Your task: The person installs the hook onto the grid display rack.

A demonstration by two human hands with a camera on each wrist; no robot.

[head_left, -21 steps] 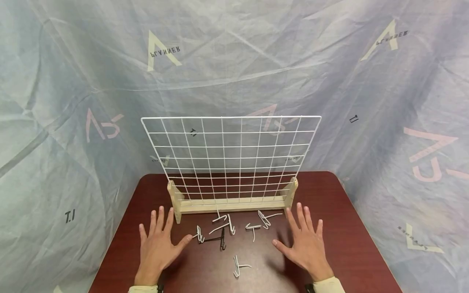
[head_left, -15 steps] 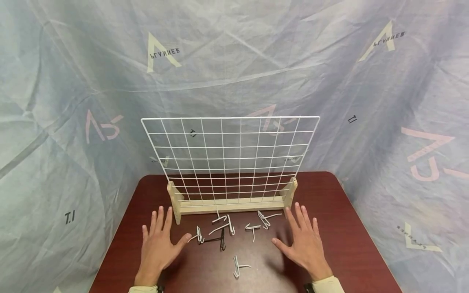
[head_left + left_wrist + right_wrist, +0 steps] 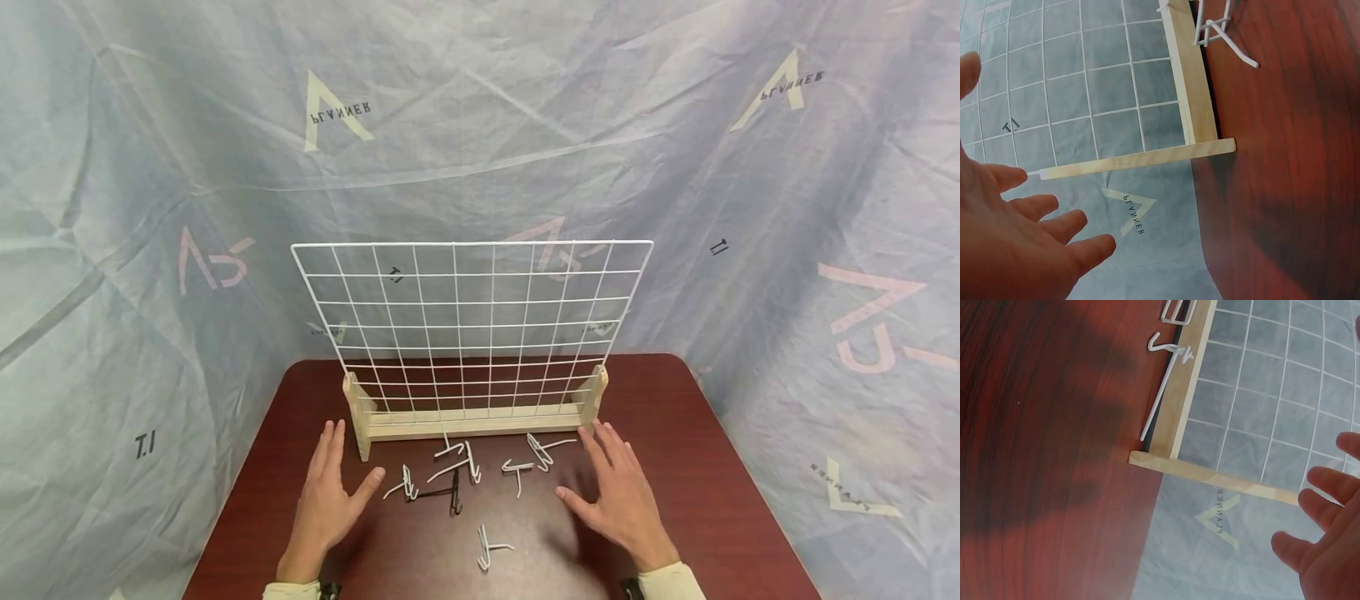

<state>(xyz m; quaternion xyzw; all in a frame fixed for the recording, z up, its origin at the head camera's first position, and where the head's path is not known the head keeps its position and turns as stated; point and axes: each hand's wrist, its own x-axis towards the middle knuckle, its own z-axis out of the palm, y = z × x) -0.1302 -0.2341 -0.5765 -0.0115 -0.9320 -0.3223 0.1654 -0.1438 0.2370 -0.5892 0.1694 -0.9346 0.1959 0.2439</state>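
Note:
A white wire grid stands in a wooden base on the table. In front of it lie several white hooks, one nearest the person, and a black hook. My left hand, fingers extended and thumb apart, is left of the hooks and holds nothing. On the other side my right hand is spread and empty, near the white hook at the right. Each wrist view shows its hand, left and right, beside the grid with nothing in the fingers.
The dark red table has a rounded far edge. Grey printed sheeting hangs behind the table and at both sides.
The left hand has turned, its fingers now closer together in the head view. The right hand's fingers have also drawn slightly together. The hooks lie as before.

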